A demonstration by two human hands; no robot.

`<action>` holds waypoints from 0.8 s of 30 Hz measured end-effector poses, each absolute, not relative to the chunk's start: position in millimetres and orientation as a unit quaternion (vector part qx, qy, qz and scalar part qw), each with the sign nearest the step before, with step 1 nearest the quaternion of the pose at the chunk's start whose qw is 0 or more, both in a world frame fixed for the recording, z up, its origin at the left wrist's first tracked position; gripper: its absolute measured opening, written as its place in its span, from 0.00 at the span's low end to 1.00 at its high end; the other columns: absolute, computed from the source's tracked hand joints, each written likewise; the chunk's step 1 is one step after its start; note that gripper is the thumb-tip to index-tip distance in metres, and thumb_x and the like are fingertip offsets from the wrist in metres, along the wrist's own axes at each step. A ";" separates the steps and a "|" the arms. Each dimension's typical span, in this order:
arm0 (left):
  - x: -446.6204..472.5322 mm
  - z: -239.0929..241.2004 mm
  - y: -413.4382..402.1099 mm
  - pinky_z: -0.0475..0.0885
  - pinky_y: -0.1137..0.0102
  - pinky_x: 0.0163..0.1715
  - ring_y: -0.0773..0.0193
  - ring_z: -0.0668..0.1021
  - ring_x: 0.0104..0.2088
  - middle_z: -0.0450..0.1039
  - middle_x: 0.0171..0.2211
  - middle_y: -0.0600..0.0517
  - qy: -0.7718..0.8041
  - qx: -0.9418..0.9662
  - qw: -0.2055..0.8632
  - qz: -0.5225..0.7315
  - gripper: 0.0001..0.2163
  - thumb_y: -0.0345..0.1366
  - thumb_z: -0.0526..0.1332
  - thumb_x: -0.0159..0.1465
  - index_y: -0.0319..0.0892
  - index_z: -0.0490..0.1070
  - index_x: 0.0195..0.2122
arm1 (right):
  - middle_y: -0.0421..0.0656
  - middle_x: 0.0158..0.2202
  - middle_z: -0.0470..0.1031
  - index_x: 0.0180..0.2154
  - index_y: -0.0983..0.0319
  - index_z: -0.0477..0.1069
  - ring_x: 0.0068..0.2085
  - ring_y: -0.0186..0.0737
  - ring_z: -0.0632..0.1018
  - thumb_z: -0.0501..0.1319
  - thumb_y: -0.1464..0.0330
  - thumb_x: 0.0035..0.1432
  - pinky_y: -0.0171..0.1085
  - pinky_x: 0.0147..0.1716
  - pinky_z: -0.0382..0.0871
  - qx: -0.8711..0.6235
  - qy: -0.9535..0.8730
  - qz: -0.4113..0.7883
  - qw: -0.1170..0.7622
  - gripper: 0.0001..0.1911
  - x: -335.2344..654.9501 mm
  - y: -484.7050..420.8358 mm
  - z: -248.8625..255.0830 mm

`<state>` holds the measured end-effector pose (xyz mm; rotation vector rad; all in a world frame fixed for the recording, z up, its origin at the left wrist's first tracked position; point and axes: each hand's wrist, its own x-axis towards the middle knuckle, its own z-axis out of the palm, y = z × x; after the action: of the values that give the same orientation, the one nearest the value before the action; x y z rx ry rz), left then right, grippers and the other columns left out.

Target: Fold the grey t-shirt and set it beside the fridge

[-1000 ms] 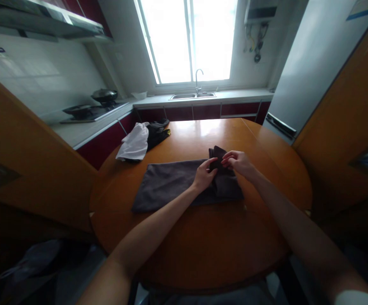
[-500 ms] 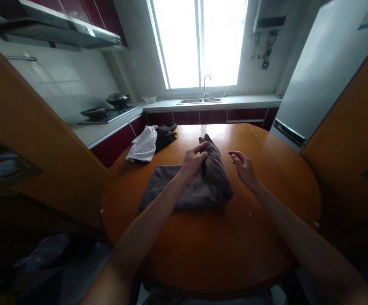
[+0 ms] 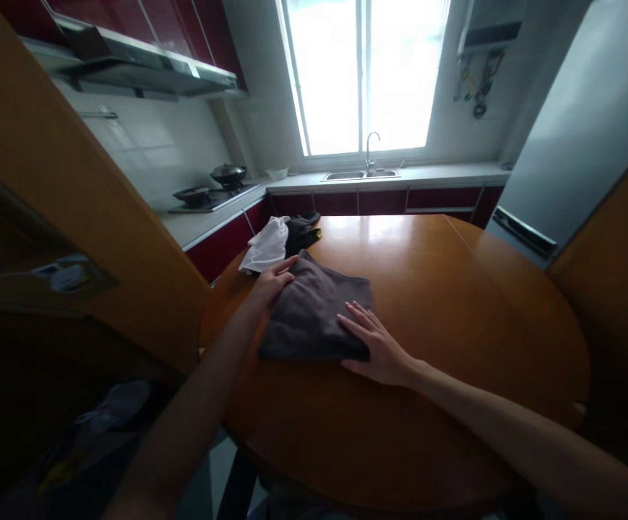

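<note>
A dark grey garment (image 3: 316,310), folded into a flat, roughly rectangular bundle, lies on the wooden table (image 3: 427,426). At its far left corner, my left hand (image 3: 273,282) has the edge of the cloth between thumb and fingers. My right hand (image 3: 381,350) rests with spread fingers on the garment's near right part. What kind of garment it is cannot be made out.
Just beyond the left hand, white cloth (image 3: 270,245) and black cloth (image 3: 300,232) lie heaped at the table's far left edge. Past the table are a counter with a sink (image 3: 346,175), a stove with pans (image 3: 228,174) and a fridge (image 3: 557,137).
The raised part of the grey garment has been laid over to the left and now lies flat. My left hand moved left with its edge; my right hand came down onto the cloth. The view shifted.
</note>
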<state>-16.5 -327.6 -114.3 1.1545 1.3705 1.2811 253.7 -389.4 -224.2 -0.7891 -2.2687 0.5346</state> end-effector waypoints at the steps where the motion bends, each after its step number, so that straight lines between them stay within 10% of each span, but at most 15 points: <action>1: -23.6 -124.1 -327.9 0.72 0.77 0.29 0.67 0.79 0.31 0.81 0.44 0.47 0.563 0.464 0.454 0.512 0.29 0.22 0.62 0.59 0.38 0.69 0.63 | 0.50 0.74 0.46 0.71 0.53 0.53 0.74 0.57 0.48 0.70 0.62 0.54 0.62 0.69 0.47 -0.302 -0.874 0.205 0.320 0.47 252.2 -389.5 -227.9; 7: -55.5 -178.5 -331.1 0.74 0.75 0.30 0.63 0.82 0.35 0.79 0.51 0.47 0.573 0.488 0.445 0.485 0.38 0.23 0.61 0.53 0.46 0.64 0.67 | 0.49 0.73 0.52 0.68 0.54 0.60 0.73 0.52 0.51 0.64 0.73 0.54 0.62 0.69 0.47 -0.317 -0.873 0.184 0.321 0.41 250.0 -385.7 -243.1; 13: -74.7 -184.8 -332.1 0.72 0.75 0.29 0.63 0.81 0.35 0.81 0.48 0.46 0.596 0.523 0.367 0.486 0.24 0.29 0.60 0.53 0.40 0.80 0.52 | 0.49 0.72 0.54 0.66 0.54 0.65 0.73 0.54 0.53 0.63 0.74 0.55 0.64 0.68 0.49 -0.319 -0.872 0.174 0.327 0.37 253.1 -383.9 -247.0; 24: -77.5 -190.2 -347.4 0.76 0.73 0.30 0.61 0.82 0.35 0.81 0.48 0.44 0.608 0.495 0.410 0.466 0.23 0.30 0.69 0.54 0.40 0.79 0.53 | 0.48 0.71 0.57 0.64 0.56 0.67 0.72 0.52 0.55 0.57 0.80 0.52 0.63 0.68 0.52 -0.307 -0.883 0.162 0.314 0.38 254.4 -385.0 -246.0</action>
<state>-77.5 -347.4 -190.2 1.2462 1.5316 1.1743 254.4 -385.0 -246.0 -0.8100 -2.3288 0.4277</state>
